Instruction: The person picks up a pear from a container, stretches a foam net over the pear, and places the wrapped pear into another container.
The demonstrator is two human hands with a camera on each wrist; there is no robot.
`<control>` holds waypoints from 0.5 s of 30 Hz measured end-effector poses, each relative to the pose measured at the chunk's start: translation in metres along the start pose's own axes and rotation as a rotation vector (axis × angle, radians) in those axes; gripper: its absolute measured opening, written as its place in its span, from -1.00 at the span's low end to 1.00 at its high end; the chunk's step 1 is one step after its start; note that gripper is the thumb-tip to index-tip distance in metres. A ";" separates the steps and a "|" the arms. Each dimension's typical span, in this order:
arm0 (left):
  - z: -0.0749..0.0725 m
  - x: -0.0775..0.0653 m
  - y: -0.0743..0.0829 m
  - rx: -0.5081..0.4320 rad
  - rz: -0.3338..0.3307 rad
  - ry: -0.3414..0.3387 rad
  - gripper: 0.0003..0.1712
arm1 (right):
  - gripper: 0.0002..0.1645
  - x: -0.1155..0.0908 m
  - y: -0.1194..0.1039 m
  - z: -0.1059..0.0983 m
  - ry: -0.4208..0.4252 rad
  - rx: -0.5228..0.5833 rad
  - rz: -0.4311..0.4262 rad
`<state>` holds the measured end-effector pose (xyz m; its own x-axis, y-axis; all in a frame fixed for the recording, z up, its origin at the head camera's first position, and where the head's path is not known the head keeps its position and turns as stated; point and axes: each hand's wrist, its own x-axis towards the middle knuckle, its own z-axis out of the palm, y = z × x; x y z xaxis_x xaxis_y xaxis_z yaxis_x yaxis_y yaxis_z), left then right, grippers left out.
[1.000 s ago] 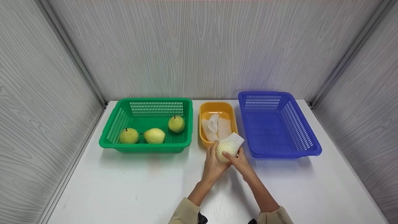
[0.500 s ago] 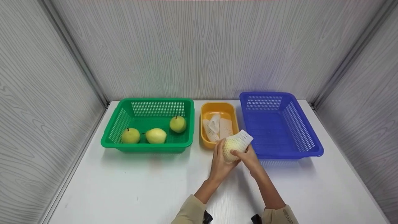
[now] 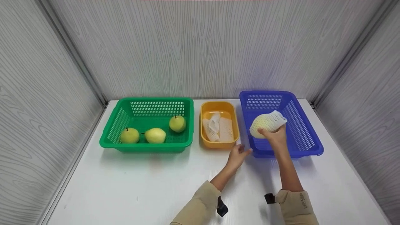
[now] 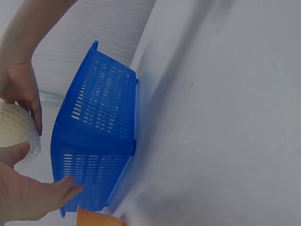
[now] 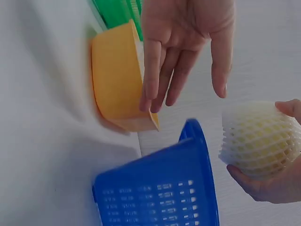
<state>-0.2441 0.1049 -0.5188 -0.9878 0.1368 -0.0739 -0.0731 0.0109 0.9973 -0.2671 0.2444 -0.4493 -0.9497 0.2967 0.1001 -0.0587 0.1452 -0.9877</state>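
Held in my right hand [image 3: 275, 136] is a pear [image 3: 262, 124] wrapped in a white foam net sleeve [image 3: 276, 121], above the blue basket [image 3: 272, 149]. The right wrist view shows thumb and fingers gripping the netted pear [image 5: 263, 141] from either side. My left hand [image 3: 236, 157] holds nothing; its fingers are spread near the gap between the yellow bin [image 3: 218, 145] and the blue basket. In the right wrist view that left hand [image 5: 188, 42] hangs with fingers extended, apart from the pear.
Inside the green basket [image 3: 147, 146] on the left lie several pears, including an upright pear [image 3: 177, 124] at its right side. Foam net sleeves [image 3: 225, 129] lie in the yellow bin. All three containers stand on a white table [image 3: 131, 187] before a wood-grain panel [image 3: 200, 50].
Both hands were around the netted pear before. My left hand has let go, while my right hand has carried the pear right and forward over the blue basket.
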 end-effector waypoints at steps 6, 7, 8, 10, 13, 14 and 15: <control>0.021 0.003 -0.009 -0.101 -0.040 0.064 -0.62 | -0.01 0.031 0.023 -0.009 0.032 -0.142 -0.061; 0.025 0.004 -0.009 -0.135 -0.046 0.084 -0.66 | -0.01 0.036 0.027 -0.009 0.014 -0.183 -0.051; 0.027 0.005 -0.010 -0.162 -0.044 0.100 -0.69 | -0.01 0.041 0.031 -0.010 -0.013 -0.221 -0.034; 0.032 0.007 -0.010 -0.225 -0.048 0.129 -0.74 | 0.01 0.050 0.038 -0.012 -0.083 -0.301 0.000; 0.038 0.009 -0.010 -0.364 -0.067 0.136 -0.81 | 0.05 0.059 0.048 -0.016 -0.203 -0.355 0.044; 0.040 0.009 -0.010 -0.401 -0.070 0.133 -0.82 | 0.05 0.062 0.051 -0.018 -0.239 -0.360 0.048; 0.041 0.009 -0.010 -0.438 -0.078 0.132 -0.84 | 0.05 0.063 0.054 -0.019 -0.275 -0.368 0.045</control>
<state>-0.2468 0.1468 -0.5294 -0.9840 0.0248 -0.1764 -0.1710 -0.4075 0.8970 -0.3245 0.2890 -0.4935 -0.9981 0.0560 -0.0265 0.0501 0.4779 -0.8770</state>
